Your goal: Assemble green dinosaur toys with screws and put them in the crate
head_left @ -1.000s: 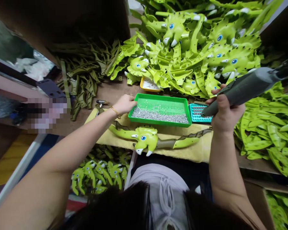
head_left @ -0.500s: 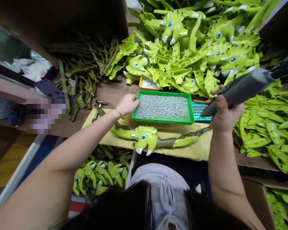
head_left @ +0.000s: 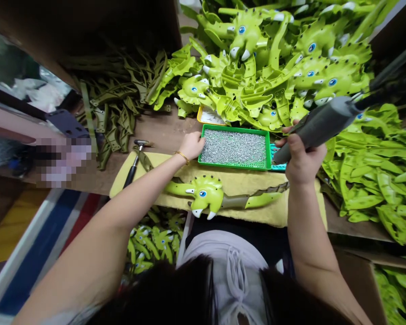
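Note:
My left hand (head_left: 193, 145) is closed on the left end of a green tray (head_left: 235, 166) full of small silver screws (head_left: 235, 145). In my right hand (head_left: 305, 161) is a grey electric screwdriver (head_left: 326, 119), its tip end pointing down to the left, over a teal tray (head_left: 278, 167) beside the green one. The teal tray is mostly covered. In front of the trays, a lime green dinosaur-head toy (head_left: 208, 193) with olive and green limb pieces lies on a yellow cloth (head_left: 274, 219).
A hammer (head_left: 131, 171) lies at the cloth's left. Olive plastic parts (head_left: 117, 113) are heaped behind it. Lime green parts (head_left: 253, 90) pile up at the back, more (head_left: 368, 180) at the right. A yellow tray (head_left: 209, 118) stands behind the green one. Below the table edge are more green heads (head_left: 159, 239).
My left hand and the left end of the green tray have shifted right. My right hand has moved left with the screwdriver, nearer the green tray. The toy has hardly moved.

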`<state>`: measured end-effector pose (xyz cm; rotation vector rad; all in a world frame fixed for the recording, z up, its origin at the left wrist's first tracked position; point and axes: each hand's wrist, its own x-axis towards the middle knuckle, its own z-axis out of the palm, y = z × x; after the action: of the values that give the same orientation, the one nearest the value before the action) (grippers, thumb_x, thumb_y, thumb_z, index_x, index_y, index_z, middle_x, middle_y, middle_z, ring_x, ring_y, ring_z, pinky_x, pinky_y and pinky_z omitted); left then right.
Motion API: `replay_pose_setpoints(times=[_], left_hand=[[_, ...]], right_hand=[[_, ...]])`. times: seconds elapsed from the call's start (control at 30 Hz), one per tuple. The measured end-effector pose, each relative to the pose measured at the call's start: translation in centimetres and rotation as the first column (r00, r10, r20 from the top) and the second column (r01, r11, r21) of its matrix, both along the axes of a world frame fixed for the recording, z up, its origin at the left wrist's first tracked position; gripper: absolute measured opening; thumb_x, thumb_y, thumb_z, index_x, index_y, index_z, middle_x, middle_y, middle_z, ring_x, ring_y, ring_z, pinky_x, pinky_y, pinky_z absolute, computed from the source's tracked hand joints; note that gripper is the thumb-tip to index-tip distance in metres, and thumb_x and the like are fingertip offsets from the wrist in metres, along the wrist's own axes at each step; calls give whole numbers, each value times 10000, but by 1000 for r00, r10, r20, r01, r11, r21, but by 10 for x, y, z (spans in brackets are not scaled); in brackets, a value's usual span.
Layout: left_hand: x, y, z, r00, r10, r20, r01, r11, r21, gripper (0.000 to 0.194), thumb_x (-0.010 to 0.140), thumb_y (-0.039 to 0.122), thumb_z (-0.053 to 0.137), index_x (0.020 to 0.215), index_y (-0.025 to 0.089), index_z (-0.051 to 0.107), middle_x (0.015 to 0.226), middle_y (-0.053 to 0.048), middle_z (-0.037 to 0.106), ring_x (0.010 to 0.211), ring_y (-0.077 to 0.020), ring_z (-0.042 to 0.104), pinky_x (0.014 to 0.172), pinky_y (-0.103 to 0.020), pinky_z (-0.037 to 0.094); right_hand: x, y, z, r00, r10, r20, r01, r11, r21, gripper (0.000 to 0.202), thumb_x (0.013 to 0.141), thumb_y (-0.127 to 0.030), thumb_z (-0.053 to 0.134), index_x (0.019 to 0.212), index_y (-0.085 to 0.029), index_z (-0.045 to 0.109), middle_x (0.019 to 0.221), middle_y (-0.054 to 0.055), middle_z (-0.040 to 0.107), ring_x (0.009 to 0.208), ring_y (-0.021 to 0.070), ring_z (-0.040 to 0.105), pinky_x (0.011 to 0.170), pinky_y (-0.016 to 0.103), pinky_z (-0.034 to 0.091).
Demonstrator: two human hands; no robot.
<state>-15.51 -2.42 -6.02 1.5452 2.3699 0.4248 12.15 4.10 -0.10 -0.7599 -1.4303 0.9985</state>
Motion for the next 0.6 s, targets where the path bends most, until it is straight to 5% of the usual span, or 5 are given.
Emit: replay_pose_setpoints(times=[0.17,0.27,0.37,0.5,0.6], left_hand=[[-2,3,-8,1000,4,24,-5,1000,24,288,897,256,452,968,110,690,884,-133,709,814,-247,634,743,-319,454],[2,-7,1,1000,0,-17,2,994,105,390,940,281,423,1243,88,575,1096,-160,665,1011,-261,612,899,-356,459],[14,-21,13,981,-160,-112,177,972,154,397,951,307,443,1268,87,539,1207,-176,584,1142,-272,553,1007,-387,430],[29,-26,21,944,-321,-76,312,944,-109,391,831,273,645,1158,71,575,1199,-202,565,1116,-316,576,993,-417,455],[36,-9,19,953,-302,-16,291,930,-224,518,680,234,786,1124,49,594,1167,-239,587,1049,-362,614,917,-431,496]], right_hand=[[-11,-3,-3,986,151,64,-150,989,-14,463,751,-573,690,1095,-269,632,939,15,692,702,145,678,692,342,591],[-15,6,-9,939,274,206,-270,962,-47,686,836,-784,295,1201,-279,582,1069,65,688,959,203,697,886,415,578],[-19,21,-21,827,330,454,-305,943,-130,782,878,-741,82,1255,-253,563,1188,104,667,1144,233,640,1020,469,512],[-28,35,-49,404,351,845,-314,920,-232,895,777,-737,509,1406,-103,455,1521,219,391,1458,374,306,1223,543,246],[-40,37,-70,108,315,943,-317,910,-267,1098,759,-716,547,1512,4,199,1616,250,100,1519,378,21,1263,519,104]])
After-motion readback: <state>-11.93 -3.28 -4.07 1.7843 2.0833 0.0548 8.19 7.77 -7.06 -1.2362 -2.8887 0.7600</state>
